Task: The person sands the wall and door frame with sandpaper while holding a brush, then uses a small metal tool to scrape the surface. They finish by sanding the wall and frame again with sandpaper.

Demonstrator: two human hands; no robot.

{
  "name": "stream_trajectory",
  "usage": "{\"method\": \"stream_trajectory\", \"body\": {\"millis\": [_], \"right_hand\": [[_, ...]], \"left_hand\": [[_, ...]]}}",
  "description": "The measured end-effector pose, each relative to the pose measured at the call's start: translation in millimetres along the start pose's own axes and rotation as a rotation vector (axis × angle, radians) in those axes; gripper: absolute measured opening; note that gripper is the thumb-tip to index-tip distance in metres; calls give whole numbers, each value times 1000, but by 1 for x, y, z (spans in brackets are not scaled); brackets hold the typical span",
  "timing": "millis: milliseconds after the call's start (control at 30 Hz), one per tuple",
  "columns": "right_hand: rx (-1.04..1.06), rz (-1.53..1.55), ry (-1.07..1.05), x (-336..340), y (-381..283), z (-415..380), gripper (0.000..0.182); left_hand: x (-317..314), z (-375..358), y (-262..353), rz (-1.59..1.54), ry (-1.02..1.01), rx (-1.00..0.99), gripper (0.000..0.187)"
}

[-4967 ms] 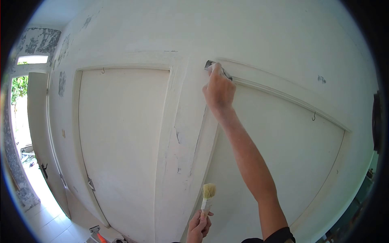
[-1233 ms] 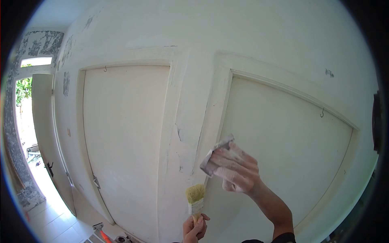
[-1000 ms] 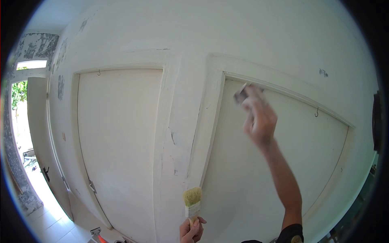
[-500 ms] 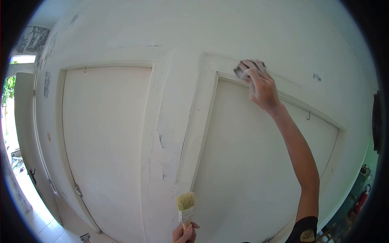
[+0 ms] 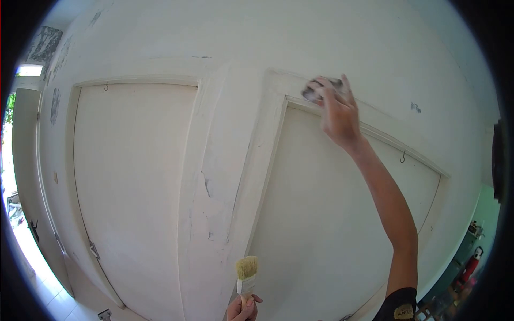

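My right hand (image 5: 340,115) is raised to the wall above the right door's frame. Its fingers press a dark, dust-whitened piece of sandpaper (image 5: 312,92) against the white wall (image 5: 241,32); motion blurs it slightly. Low in the view, my left hand (image 5: 241,310) grips a paintbrush (image 5: 247,275) by its handle, pale yellow bristles pointing up. The brush is in front of the right door's frame (image 5: 261,206). White dust coats my right fingers.
A closed white door (image 5: 134,176) is at left, another (image 5: 332,203) at right, each with a metal hook near its top. Cracks and grey patches (image 5: 415,107) mark the wall. An open door (image 5: 25,176) stands far left; a red fire extinguisher (image 5: 471,266) is far right.
My right hand has shifted slightly left along the wall with the sandpaper, one finger now lifted. The view has turned a little to the right. My left hand still holds the brush.
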State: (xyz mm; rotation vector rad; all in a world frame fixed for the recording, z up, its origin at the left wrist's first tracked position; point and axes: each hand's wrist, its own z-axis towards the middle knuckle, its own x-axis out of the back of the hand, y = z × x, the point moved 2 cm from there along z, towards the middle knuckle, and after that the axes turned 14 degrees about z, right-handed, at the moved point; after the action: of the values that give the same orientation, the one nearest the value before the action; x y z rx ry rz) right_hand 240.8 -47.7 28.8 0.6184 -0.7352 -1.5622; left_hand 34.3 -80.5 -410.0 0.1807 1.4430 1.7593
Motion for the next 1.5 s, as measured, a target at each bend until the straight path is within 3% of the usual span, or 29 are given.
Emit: {"method": "stream_trajectory", "body": {"millis": [267, 400, 467, 500, 633, 700, 833, 1000, 1200, 1367, 1500], "right_hand": [[2, -16, -26, 19, 9, -12, 20], [-41, -8, 57, -5, -3, -3, 21], [40, 93, 74, -24, -10, 17, 23], [-5, 67, -27, -18, -10, 22, 25], [4, 38, 41, 21, 17, -20, 22], [-4, -121, -11, 52, 33, -42, 18], [-10, -113, -59, 63, 33, -48, 16], [22, 70, 14, 28, 26, -24, 15], [-24, -125, -79, 103, 64, -75, 17], [-25, 90, 14, 55, 44, -47, 21], [15, 78, 27, 70, 56, -58, 22]], "left_hand": [[0, 0, -1, 36, -64, -45, 31], [-1, 0, -17, -22, -35, -121, 29], [-5, 1, -20, 46, -35, -113, 29], [-7, 2, -21, 107, -23, -104, 29], [-4, 6, -27, 225, -12, -114, 29], [-8, 5, -27, 114, -23, -68, 28], [-28, -5, -25, 69, -40, 24, 28], [-46, -3, -47, 170, -111, -72, 30], [-53, 3, -46, 128, -112, -96, 33], [-78, -1, -60, 121, -132, -27, 33], [-88, 1, -74, 182, -181, -1, 33]]}}
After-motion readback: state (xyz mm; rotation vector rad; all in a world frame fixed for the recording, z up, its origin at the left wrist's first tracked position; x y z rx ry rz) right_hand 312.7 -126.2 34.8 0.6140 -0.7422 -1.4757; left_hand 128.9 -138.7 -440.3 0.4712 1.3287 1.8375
